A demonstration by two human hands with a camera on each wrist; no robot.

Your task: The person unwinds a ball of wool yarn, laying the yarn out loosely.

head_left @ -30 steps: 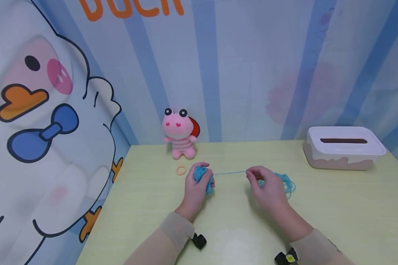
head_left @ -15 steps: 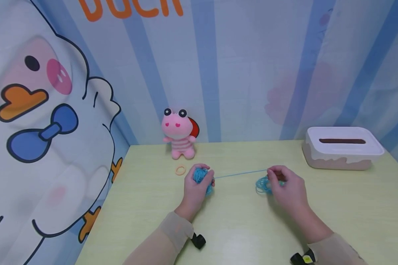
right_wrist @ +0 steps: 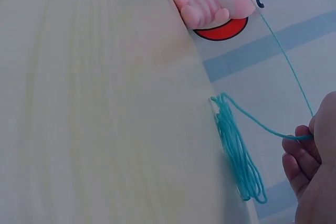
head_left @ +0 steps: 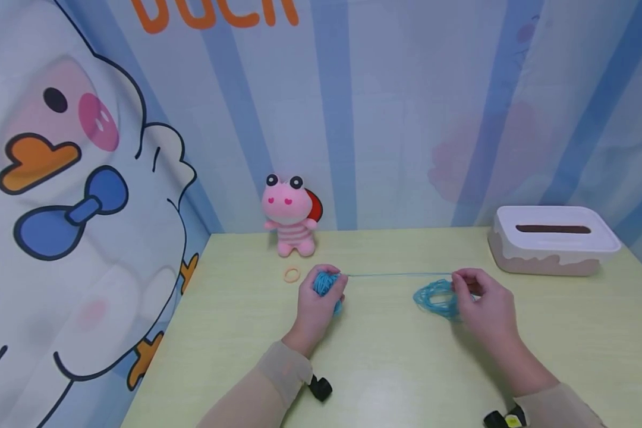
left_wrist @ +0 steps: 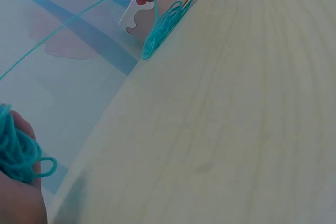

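Compared with a second ago, the right hand (head_left: pixel 485 306) is reaching farther out to the right, so the blue strand (head_left: pixel 398 274) is now spanning a wider gap in a straight line, apparently putting more free length between the hands. The left hand (head_left: pixel 314 309) is curling its fingers around the yarn bundle (head_left: pixel 325 283) above the table (head_left: pixel 385 362), while the right thumb and fingertips are pinching narrowly on the strand. The loose coil (head_left: pixel 424 295) is lying on the table just beside the right hand, feeding a slack length up to those fingertips.

bright head view, dim wrist views
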